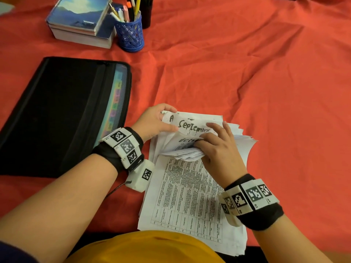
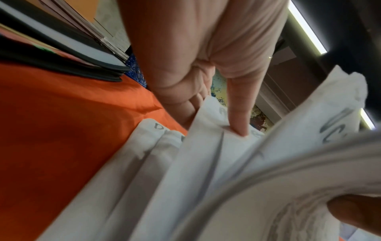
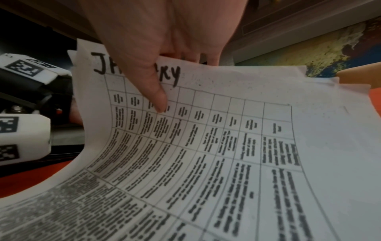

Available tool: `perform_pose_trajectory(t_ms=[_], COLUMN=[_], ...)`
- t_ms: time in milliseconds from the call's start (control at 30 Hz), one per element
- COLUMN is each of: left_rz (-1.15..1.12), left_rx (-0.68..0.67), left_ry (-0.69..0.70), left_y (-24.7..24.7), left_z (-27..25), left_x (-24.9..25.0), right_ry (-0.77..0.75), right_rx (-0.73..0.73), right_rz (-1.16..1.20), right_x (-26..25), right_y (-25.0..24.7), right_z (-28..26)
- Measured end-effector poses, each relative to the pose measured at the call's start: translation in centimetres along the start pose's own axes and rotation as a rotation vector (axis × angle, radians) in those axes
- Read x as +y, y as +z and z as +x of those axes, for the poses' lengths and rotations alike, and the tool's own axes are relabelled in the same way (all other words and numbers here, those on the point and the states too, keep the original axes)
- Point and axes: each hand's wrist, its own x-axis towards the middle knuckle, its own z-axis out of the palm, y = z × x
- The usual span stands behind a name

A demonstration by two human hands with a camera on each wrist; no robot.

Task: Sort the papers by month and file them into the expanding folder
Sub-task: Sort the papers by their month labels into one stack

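Observation:
A stack of printed papers lies on the red cloth in front of me, its far ends lifted and fanned. My left hand pinches the raised top corner of a sheet headed "September"; its thumb presses on the paper. My right hand grips a curled bundle of sheet ends, one headed "Octo…". In the right wrist view its thumb lies over a table sheet headed "January". The black expanding folder lies at the left, with coloured tabs showing along its right edge.
A blue mesh pen holder with pens and a stack of books stand at the back left, behind the folder. A dark cup stands beside the holder. Wrinkled red cloth covers the right side.

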Motion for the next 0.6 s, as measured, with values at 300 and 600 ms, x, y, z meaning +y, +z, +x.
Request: perform_pose_trajectory(t_ms=[300, 600], left_rz=[0.001, 0.012], left_rx=[0.022, -0.209], left_ry=[-0.018, -0.044], left_y=[0.1, 0.0], left_z=[0.2, -0.6], left_x=[-0.1, 1.1], right_ry=[-0.007, 0.055], right_rx=[-0.028, -0.046], right_rz=[0.152, 0.187], right_x=[0.1, 0.1], right_y=[0.2, 0.2], right_z=[0.1, 0.4])
